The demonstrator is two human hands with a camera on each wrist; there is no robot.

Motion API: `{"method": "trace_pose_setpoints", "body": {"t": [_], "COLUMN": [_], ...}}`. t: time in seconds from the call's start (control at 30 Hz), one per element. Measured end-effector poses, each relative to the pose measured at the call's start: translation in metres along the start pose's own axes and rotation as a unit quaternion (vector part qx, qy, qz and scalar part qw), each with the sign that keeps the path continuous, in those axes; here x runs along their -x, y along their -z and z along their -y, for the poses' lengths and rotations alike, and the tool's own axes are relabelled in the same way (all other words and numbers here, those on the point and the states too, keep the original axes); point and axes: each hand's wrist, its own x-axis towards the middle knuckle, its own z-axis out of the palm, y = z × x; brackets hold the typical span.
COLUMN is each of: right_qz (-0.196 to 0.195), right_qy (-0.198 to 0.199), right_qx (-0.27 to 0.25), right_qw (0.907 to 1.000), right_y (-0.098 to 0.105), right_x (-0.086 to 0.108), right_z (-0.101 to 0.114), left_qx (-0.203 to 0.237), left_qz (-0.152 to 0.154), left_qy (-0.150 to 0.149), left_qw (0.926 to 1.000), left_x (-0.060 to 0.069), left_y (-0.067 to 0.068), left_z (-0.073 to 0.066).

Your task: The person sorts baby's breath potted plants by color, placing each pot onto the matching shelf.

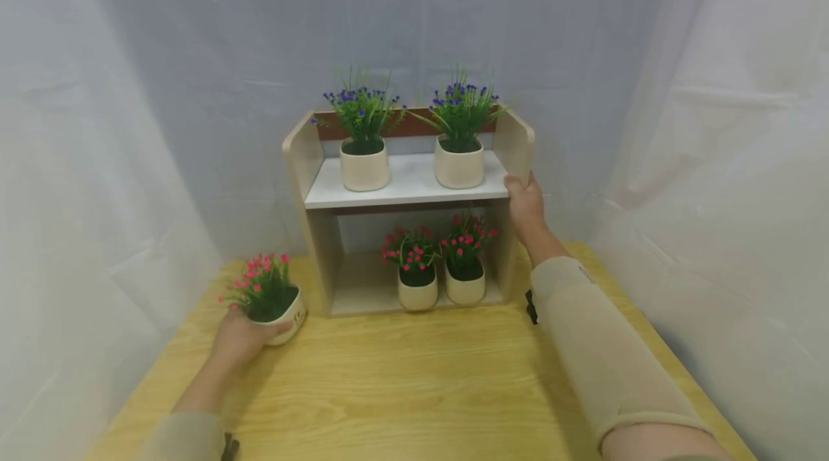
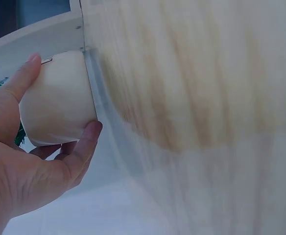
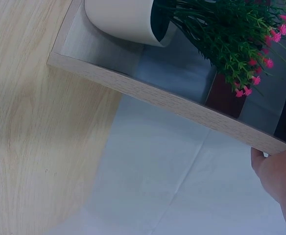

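My left hand (image 1: pixel 242 337) grips a white pot of pink artificial flowers (image 1: pixel 280 317), left of a two-tier wooden shelf (image 1: pixel 406 198). In the left wrist view, thumb and fingers curl round the white pot (image 2: pixel 59 100), which is tilted. My right hand (image 1: pixel 527 209) holds the shelf's right side panel (image 3: pixel 167 103) near the upper board's height. On the upper board stand two white pots with purple flowers (image 1: pixel 365 162) (image 1: pixel 460 161). Two potted pink-flowered plants (image 1: pixel 417 288) (image 1: pixel 465 285) sit in the lower compartment, towards its right side.
The shelf stands on a yellow wood-grain table (image 1: pixel 401 382), towards the back. Pale plastic sheeting (image 1: pixel 214 51) hangs behind and on both sides. A small black item (image 1: pixel 531 306) shows beside the right sleeve.
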Motion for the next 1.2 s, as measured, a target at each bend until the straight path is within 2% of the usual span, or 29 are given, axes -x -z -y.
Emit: {"method": "trace_pose_setpoints", "body": {"t": [0.37,0.57,0.8,0.97,1.07,1.2], "right_qz": [0.009,0.008,0.008,0.008,0.008,0.009], "right_qy": [0.000,0.005,0.006,0.003,0.004,0.007], "right_qx": [0.004,0.002,0.002,0.004,0.005,0.003], "right_qw": [1.0000,1.0000,0.9999,1.0000,0.9999,0.9999], "right_y": [0.001,0.001,0.001,0.002,0.002,0.001], "right_x": [0.001,0.002,0.002,0.002,0.002,0.001], "right_z": [0.000,0.001,0.000,0.000,0.000,0.000], "left_qx": [0.014,0.010,-0.019,-0.035,-0.027,0.001], "left_qz": [-0.005,-0.003,-0.008,-0.006,-0.001,0.005], "left_qy": [0.005,-0.011,-0.044,-0.049,-0.050,-0.068], "left_qw": [0.9999,0.9999,0.9988,0.9982,0.9984,0.9977], "left_x": [0.017,0.028,0.038,0.044,0.050,0.057], "left_y": [-0.003,-0.002,-0.005,-0.006,-0.007,-0.010], "left_z": [-0.007,-0.014,-0.027,-0.038,-0.043,-0.048]}}
